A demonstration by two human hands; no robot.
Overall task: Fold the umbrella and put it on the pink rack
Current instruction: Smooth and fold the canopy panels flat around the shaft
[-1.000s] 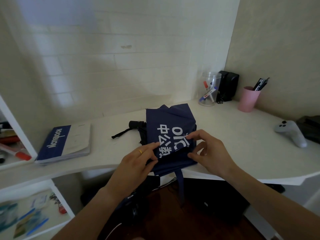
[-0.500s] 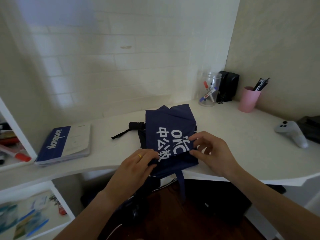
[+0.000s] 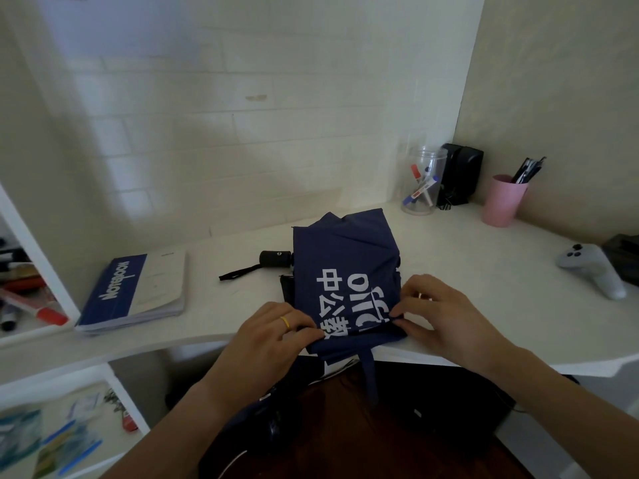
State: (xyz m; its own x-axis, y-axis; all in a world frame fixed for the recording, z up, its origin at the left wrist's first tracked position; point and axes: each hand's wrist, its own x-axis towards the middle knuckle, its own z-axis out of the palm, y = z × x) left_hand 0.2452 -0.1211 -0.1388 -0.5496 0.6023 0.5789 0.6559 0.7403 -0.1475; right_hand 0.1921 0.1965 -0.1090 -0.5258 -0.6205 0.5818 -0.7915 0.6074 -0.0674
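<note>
A collapsed navy umbrella [image 3: 342,257] with white lettering lies on the white desk [image 3: 466,271], its canopy cloth bunched and reaching the front edge. Its black handle [image 3: 275,259] with a wrist strap points left. My left hand [image 3: 269,337], with a yellow ring, pinches the cloth at the near left corner. At the near right edge my right hand [image 3: 446,316] pinches a fold of the cloth. A navy strap [image 3: 370,378] hangs down off the desk edge. No pink rack is in view.
A blue and white notebook [image 3: 135,292] lies at the left. At the back right stand a clear jar of markers [image 3: 423,183], a black speaker [image 3: 461,172] and a pink pen cup [image 3: 503,200]. A grey controller [image 3: 591,267] lies at far right. White shelves [image 3: 41,271] flank the left.
Both hands slid toward me along the cloth, to the near edge of the desk, pressing the fold flatter. The umbrella stayed in place.
</note>
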